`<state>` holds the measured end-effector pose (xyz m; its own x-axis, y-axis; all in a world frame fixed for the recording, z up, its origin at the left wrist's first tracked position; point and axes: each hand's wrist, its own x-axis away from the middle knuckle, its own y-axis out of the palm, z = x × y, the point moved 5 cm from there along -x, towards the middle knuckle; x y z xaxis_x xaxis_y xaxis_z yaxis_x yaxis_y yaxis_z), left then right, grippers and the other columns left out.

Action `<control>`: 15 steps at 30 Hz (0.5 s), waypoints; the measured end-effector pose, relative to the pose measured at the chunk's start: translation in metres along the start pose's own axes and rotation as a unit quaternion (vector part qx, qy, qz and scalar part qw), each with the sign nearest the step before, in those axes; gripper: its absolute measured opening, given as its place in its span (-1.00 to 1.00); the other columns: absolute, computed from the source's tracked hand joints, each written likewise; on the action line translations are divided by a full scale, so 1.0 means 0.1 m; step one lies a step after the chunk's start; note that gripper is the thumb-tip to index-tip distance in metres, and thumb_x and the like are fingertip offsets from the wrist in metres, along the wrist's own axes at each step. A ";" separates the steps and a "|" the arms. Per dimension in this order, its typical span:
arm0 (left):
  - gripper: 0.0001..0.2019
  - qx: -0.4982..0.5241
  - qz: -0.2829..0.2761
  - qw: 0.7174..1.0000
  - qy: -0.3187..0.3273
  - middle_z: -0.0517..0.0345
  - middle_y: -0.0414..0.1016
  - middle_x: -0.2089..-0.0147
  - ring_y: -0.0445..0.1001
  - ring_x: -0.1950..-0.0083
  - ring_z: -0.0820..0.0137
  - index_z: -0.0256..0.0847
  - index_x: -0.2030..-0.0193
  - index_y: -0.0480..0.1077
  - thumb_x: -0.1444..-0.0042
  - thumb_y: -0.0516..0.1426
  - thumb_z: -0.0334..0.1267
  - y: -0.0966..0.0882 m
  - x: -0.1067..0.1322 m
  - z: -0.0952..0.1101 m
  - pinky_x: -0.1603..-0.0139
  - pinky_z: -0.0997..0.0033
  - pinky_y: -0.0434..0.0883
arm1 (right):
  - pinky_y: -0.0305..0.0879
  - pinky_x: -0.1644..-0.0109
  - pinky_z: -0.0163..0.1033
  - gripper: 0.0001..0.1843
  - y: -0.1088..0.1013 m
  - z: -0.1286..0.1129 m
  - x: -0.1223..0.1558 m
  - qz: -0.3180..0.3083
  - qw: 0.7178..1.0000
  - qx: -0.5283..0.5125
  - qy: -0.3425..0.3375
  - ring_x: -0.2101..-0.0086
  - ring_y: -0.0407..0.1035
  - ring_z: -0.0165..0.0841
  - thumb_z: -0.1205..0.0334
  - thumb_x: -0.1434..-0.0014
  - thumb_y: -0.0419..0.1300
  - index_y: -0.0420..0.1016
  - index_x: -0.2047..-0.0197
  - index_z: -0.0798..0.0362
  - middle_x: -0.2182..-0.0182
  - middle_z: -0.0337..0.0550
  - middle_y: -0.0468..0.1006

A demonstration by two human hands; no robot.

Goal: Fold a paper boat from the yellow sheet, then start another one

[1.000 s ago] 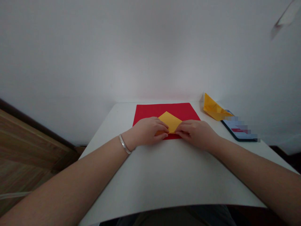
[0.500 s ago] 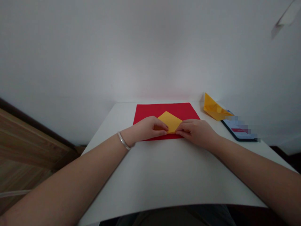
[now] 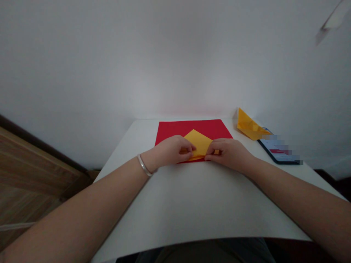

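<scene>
The room was plain: a white wall (image 3: 175,62) rose behind a white table (image 3: 175,204), and at the left a wooden panel (image 3: 30,168) showed, though I could not tell if it was a door or furniture. On the far part of the table lay a flat red paper sheet (image 3: 192,128). To the right of it stood a yellow paper boat (image 3: 249,125), just beside a smartphone (image 3: 279,150) whose screen was blurred. The table top looked smooth and matte.

On the near part of the red sheet lay the folded yellow origami paper (image 3: 199,143), with one point toward the far side and several layers at its near edge. It looked very light and thin, stiff along its creases but soft at the loose edges, and it could slide easily on the sheet, so the side corners, between thumb and fingers, seemed the best place to take hold.

The left hand (image 3: 171,150), with a silver bangle (image 3: 143,165) on its wrist, was half closed and pinched the paper's left side. The right hand (image 3: 229,154) was half closed too, and it pinched the right side in the same way — the fingertips (image 3: 207,157) pressed on the near edge. The thumbs were hidden, I could not see them well.
</scene>
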<state>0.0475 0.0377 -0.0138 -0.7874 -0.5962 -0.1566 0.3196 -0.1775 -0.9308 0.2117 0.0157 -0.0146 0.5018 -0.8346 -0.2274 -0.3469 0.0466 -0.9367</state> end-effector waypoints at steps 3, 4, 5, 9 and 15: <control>-0.79 -0.078 0.002 0.997 0.014 0.04 0.57 0.16 0.49 0.14 0.32 -0.26 0.14 0.50 -0.15 0.08 -0.33 -0.03 0.02 0.07 0.08 0.36 0.37 | 0.19 0.38 -0.31 -0.79 -0.01 0.01 0.00 0.002 1.000 0.000 -0.001 0.40 0.40 -0.40 0.04 -0.11 0.21 0.53 0.36 -0.02 0.41 -0.25 0.57; -0.78 -0.096 -0.002 0.995 0.016 0.03 0.57 0.17 0.49 0.14 0.32 -0.26 0.12 0.49 -0.16 0.07 -0.32 -0.03 0.02 0.09 0.09 0.36 0.38 | 0.21 0.35 -0.30 -0.79 -0.01 -0.01 0.00 0.003 1.000 0.006 -0.015 0.37 0.41 -0.38 0.04 -0.12 0.20 0.54 0.31 -0.02 0.37 -0.23 0.58; -0.78 -0.112 -0.006 0.994 0.017 0.04 0.56 0.17 0.50 0.14 0.31 -0.25 0.11 0.48 -0.17 0.06 -0.32 -0.03 0.03 0.10 0.09 0.36 0.38 | 0.24 0.31 -0.29 -0.79 -0.01 -0.03 0.01 0.004 0.999 0.015 -0.034 0.32 0.42 -0.36 0.06 -0.14 0.19 0.55 0.26 -0.03 0.33 -0.22 0.59; -0.77 -0.154 -0.010 0.987 0.042 0.05 0.53 0.11 0.48 0.09 0.29 -0.21 0.07 0.44 -0.20 0.06 -0.23 -0.03 0.06 0.13 0.06 0.33 0.38 | 0.27 0.21 -0.25 -0.78 -0.01 -0.11 0.02 0.008 0.993 0.069 -0.097 0.21 0.43 -0.31 0.16 -0.22 0.10 0.57 0.22 -0.03 0.23 -0.18 0.60; -0.75 -0.207 0.003 0.977 0.056 0.07 0.53 0.06 0.48 0.08 0.29 -0.16 0.08 0.48 -0.25 0.02 -0.21 0.00 0.06 0.15 0.04 0.27 0.37 | 0.25 0.27 -0.26 -0.75 -0.08 -0.15 0.03 0.053 0.988 0.102 -0.105 0.26 0.46 -0.31 0.21 -0.24 0.07 0.58 0.25 0.02 0.26 -0.13 0.61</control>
<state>0.0507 0.0221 -0.0093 -0.8469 -0.5019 -0.1753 0.1016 0.1708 -0.9800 0.2039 0.0044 -0.0038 0.6311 -0.6884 -0.3577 -0.2500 0.2560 -0.9338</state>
